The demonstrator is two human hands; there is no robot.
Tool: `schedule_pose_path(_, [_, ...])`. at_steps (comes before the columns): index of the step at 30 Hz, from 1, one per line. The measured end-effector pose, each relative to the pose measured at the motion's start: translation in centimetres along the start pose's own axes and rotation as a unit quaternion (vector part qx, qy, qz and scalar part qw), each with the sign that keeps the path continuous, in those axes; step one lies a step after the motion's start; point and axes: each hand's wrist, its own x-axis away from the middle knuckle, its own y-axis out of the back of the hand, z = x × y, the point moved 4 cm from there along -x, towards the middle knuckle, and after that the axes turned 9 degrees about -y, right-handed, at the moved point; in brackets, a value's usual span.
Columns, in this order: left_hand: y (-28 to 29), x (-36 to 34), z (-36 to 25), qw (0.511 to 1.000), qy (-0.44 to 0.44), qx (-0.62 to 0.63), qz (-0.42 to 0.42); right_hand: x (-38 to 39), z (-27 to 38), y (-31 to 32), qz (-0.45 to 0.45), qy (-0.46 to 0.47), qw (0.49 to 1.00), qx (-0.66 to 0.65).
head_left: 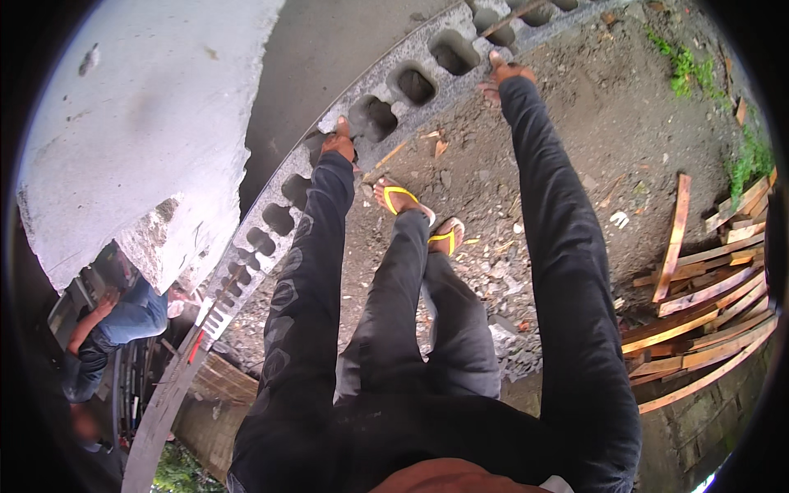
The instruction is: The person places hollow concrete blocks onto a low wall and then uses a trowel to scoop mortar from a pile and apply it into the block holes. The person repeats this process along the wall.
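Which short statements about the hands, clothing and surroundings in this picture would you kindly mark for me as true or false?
1. The left hand and right hand both touch the row of hollow concrete blocks. True.
2. The person's sleeves are short and white. False: the sleeves are long and dark.
3. The sandals have yellow straps. True.
4. The wooden planks are piled on the picture's left side. False: the wooden planks are on its right.
5. Another person, in blue trousers, shows partly at the lower left. True.
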Motion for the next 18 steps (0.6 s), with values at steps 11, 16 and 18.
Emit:
schedule_pose_path(11, [3.1, 2.5, -5.9, 0.845, 0.278, 0.453, -0.066, -1.7, 0.8, 0.6, -0.163, 0.137, 0.943, 0.255])
schedule_pose_path(16, [2.7, 2.6, -6.1, 0.831, 0.272, 0.482, -0.051, 0.6, 1.3, 1.2, -0.16, 0.14, 0.945, 0.249])
schedule_pose_path(18, [2.7, 2.5, -5.9, 0.832, 0.266, 0.485, -0.044, 1.2, 1.6, 1.6, -0.118, 0.117, 0.949, 0.268])
